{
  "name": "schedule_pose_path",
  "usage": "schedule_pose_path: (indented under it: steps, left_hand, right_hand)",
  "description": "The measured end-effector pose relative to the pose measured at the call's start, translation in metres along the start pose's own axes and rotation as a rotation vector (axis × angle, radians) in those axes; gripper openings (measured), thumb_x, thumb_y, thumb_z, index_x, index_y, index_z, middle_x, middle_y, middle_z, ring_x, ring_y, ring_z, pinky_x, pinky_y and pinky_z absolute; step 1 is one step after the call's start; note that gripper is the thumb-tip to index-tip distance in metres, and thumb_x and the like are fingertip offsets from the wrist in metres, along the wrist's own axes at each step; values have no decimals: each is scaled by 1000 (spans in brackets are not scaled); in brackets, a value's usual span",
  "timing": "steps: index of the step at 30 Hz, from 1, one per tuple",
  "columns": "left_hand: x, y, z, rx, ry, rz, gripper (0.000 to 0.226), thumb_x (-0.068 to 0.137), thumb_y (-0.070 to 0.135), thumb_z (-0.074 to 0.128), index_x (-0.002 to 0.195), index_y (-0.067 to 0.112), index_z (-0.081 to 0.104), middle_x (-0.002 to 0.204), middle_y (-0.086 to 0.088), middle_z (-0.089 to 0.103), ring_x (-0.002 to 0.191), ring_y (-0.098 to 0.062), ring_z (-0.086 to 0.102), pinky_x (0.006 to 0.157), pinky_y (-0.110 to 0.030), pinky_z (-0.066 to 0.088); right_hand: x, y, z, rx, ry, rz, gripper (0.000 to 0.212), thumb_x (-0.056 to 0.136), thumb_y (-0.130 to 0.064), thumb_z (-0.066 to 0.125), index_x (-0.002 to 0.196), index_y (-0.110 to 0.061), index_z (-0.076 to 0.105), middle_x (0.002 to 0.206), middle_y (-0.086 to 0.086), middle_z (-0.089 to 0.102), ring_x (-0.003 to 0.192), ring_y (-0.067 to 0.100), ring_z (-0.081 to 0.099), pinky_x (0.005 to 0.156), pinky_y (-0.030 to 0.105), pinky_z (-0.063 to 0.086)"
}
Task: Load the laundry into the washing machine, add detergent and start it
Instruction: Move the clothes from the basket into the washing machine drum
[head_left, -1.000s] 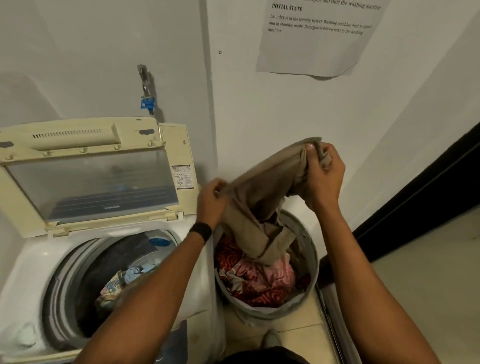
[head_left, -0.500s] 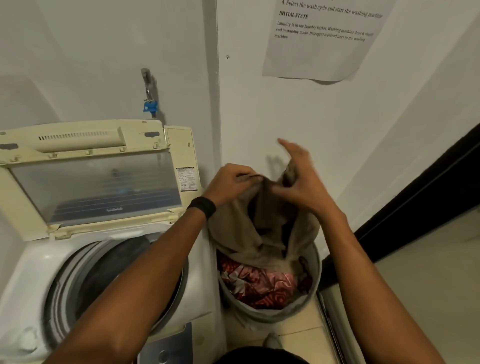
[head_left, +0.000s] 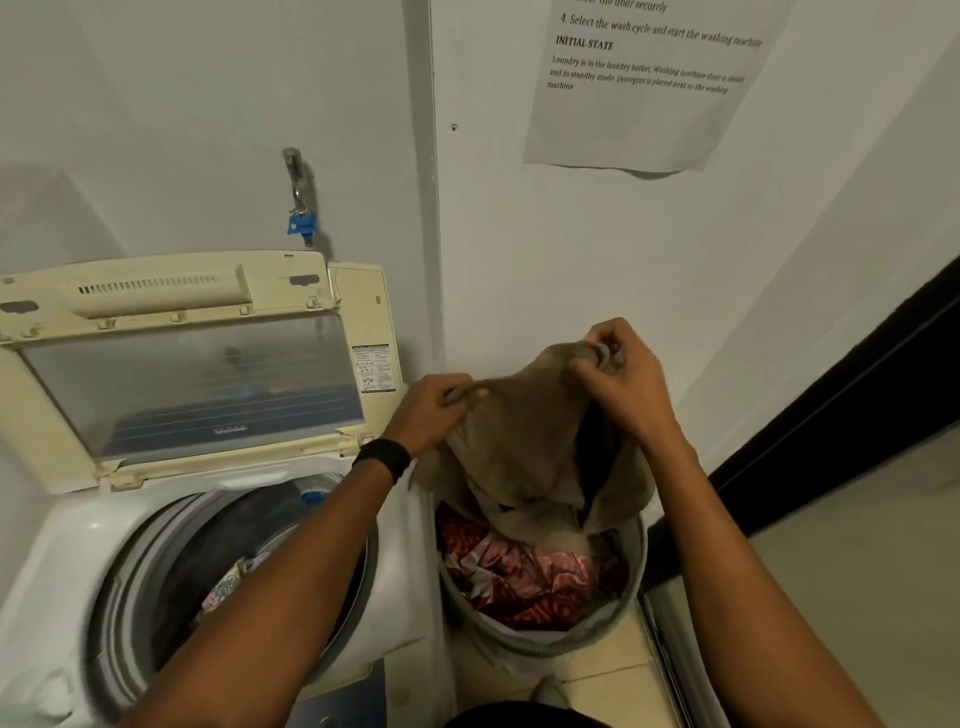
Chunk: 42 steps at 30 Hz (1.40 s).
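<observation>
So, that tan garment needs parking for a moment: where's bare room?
Bare floor right of the laundry basket, up to the dark door edge. The basket is crowded with red laundry; the washer drum already holds clothes, left forearm across it.

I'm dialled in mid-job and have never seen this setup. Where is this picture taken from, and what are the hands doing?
There is no robot. The camera sits on a person's head, looking down at their two bare hands. The left hand and right hand each grip the top edge of a tan garment, holding it above a round laundry basket with red and pink clothes inside. Left of the basket stands a top-loading washing machine with its lid up and some laundry already in the drum.
</observation>
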<state>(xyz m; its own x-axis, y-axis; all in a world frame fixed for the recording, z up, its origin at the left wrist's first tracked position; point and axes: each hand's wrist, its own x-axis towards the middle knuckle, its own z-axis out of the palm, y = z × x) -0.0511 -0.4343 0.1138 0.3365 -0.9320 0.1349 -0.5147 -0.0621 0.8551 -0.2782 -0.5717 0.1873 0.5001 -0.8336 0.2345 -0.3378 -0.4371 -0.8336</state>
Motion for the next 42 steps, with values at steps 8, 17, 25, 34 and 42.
schedule_pose_path:
  steps: [8, 17, 25, 34, 42]
  left_hand:
    - [18, 34, 4, -112, -58, 92, 6, 96, 26, 73, 91, 24, 77, 84, 10, 75, 84, -11, 70, 79, -20, 50]
    - [-2, 7, -3, -453, 218, -149, 6, 98, 14, 68, 101, 14, 73, 95, -4, 75, 90, -13, 70, 81, -36, 58]
    - [5, 35, 21, -476, 8, -135, 40, 104, 49, 48, 120, 19, 69, 121, -13, 66, 115, -29, 62, 98, -39, 54]
    - [10, 43, 28, -316, 277, -66, 37, 110, 32, 46, 79, 11, 46, 72, -2, 41, 68, -11, 39, 65, -27, 35]
    - [17, 42, 11, -387, 376, -73, 50, 97, 40, 69, 72, 3, 47, 67, -12, 46, 66, -17, 46, 65, -32, 42]
  right_hand:
    - [0, 4, 51, -179, -291, -159, 15, 91, -38, 73, 104, -42, 68, 93, -18, 70, 86, 1, 64, 77, 27, 51]
    - [9, 15, 23, -34, -70, -44, 29, 101, -35, 62, 72, -30, 61, 69, -10, 62, 70, 11, 60, 65, 26, 46]
    - [6, 7, 45, -7, -172, -104, 17, 98, -37, 64, 83, -30, 68, 80, -12, 66, 80, 7, 63, 72, 24, 49]
    - [17, 11, 37, -266, -482, -95, 29, 91, -56, 68, 93, -28, 69, 105, -12, 62, 97, 10, 60, 83, 30, 51]
    - [7, 9, 14, 68, -382, -64, 32, 93, -18, 61, 69, -3, 44, 82, 15, 67, 83, 30, 70, 68, 48, 57]
